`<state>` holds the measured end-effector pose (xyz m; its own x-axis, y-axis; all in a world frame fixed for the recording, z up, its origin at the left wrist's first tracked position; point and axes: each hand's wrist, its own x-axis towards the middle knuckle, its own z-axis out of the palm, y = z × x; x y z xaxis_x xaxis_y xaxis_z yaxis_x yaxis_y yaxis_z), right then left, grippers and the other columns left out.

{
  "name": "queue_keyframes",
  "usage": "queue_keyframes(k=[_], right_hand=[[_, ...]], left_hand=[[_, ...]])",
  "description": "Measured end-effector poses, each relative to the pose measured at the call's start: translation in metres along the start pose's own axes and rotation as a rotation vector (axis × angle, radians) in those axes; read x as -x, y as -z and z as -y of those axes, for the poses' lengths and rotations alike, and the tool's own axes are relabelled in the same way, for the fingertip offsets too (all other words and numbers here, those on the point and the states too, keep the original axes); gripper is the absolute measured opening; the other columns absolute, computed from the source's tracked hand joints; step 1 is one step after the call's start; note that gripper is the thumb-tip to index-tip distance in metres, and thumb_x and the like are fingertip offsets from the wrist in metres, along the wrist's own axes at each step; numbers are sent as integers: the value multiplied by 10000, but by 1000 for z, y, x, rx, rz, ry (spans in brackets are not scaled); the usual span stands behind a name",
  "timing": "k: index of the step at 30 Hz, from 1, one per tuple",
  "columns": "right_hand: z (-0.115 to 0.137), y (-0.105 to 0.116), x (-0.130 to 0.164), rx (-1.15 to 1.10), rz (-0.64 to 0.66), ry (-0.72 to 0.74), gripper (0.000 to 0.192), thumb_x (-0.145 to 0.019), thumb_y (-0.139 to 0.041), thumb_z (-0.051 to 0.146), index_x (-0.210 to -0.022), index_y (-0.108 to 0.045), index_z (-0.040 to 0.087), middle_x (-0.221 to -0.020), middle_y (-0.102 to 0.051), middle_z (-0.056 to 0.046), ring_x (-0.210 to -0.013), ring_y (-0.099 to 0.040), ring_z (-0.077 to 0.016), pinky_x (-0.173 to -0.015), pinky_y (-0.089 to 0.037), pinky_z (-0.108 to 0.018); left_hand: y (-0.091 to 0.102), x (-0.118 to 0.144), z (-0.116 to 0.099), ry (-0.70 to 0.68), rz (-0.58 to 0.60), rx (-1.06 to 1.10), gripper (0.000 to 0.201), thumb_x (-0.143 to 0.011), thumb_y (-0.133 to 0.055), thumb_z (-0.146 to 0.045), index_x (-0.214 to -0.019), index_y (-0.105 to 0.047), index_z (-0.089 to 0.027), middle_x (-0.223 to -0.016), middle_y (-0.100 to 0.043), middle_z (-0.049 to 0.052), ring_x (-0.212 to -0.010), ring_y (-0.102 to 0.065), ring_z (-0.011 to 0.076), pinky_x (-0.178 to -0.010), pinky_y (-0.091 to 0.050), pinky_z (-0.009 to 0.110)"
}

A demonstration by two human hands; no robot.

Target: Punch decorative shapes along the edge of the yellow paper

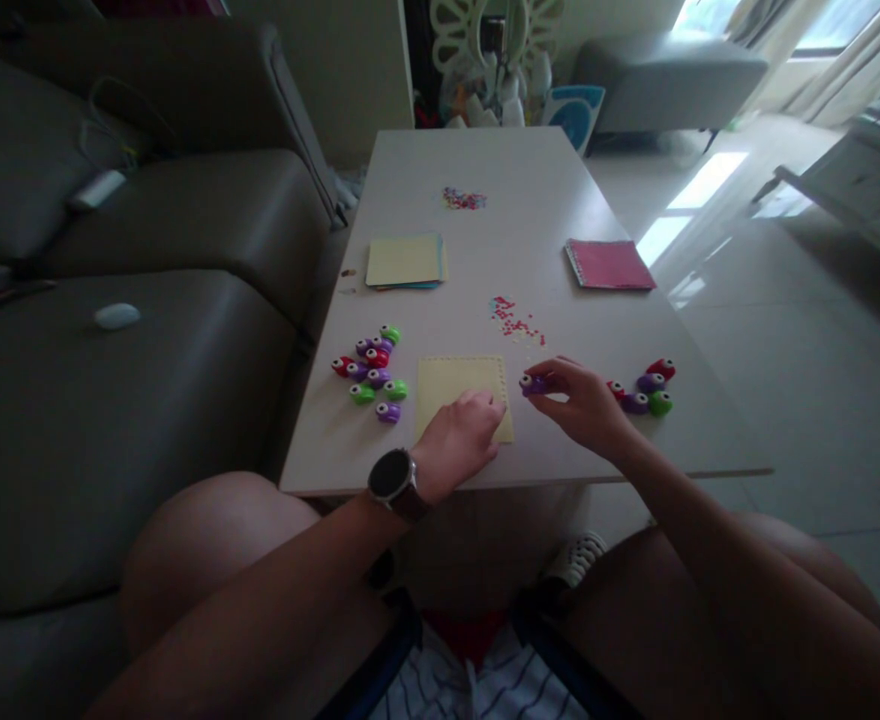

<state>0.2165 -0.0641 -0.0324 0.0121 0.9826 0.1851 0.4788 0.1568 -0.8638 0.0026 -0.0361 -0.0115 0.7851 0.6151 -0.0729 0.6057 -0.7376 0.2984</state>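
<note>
Head view: my left hand [459, 440] lies flat, its grip loose, pressing the square yellow paper sheet [461, 392] at lower centre of the smooth pale tabletop [507, 170]. My right hand [586, 405] pinches a small rounded purple plastic punch [532, 383] beside the sheet's right edge.

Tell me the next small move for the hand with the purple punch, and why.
Probably slide the purple punch left onto the yellow sheet's right edge: the right hand holds it just beside that edge, while the left hand presses the sheet flat.
</note>
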Motion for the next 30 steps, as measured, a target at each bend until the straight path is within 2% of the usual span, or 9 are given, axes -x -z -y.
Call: queue_keyframes(k=[8, 14, 18, 22, 30], right_hand=[[0, -1, 0, 30, 25, 4, 168, -819, -699, 279, -961, -686, 189, -938, -660, -67, -827, -675, -197, -763, -577, -365], [0, -3, 0, 47, 25, 13, 153, -821, -699, 280, -947, -686, 195, -940, -671, -72, -829, -672, -208, -768, -578, -381], [0, -3, 0, 43, 28, 15, 156, -818, -700, 280, -949, -690, 195, -938, -669, -70, -828, -672, -207, -769, -580, -382], [-1, -3, 0, 43, 30, 12, 157, -818, -702, 284, -949, -689, 198, -941, -666, -68, -828, -671, -205, -773, -586, -380], [-7, -2, 1, 59, 69, -13, 141, -818, -695, 263, -941, -666, 203, -938, -673, -73, -833, -681, -215, -765, -594, -383]], left_hand=[[-4, 1, 2, -36, 2, -28, 203, -857, -581, -43, -1020, -596, -163, -1042, -633, 82, -999, -614, 240, -815, -546, 335], [-1, 1, 0, -62, 4, -62, 188, -979, -450, -70, -1087, -582, -150, -1079, -626, 106, -1004, -614, 246, -778, -535, 344], [-1, 2, 1, -93, -3, -62, 251, -981, -421, -38, -1154, -554, -161, -1115, -610, 101, -1025, -603, 239, -756, -520, 327], [-1, 4, 3, -121, -2, -43, 340, -950, -405, 15, -1193, -544, -178, -1130, -606, 90, -1048, -592, 221, -792, -511, 308], [3, 4, 9, -129, -2, 43, 379, -933, -385, 24, -1216, -555, -161, -1113, -637, 99, -1051, -610, 231, -895, -522, 344]])
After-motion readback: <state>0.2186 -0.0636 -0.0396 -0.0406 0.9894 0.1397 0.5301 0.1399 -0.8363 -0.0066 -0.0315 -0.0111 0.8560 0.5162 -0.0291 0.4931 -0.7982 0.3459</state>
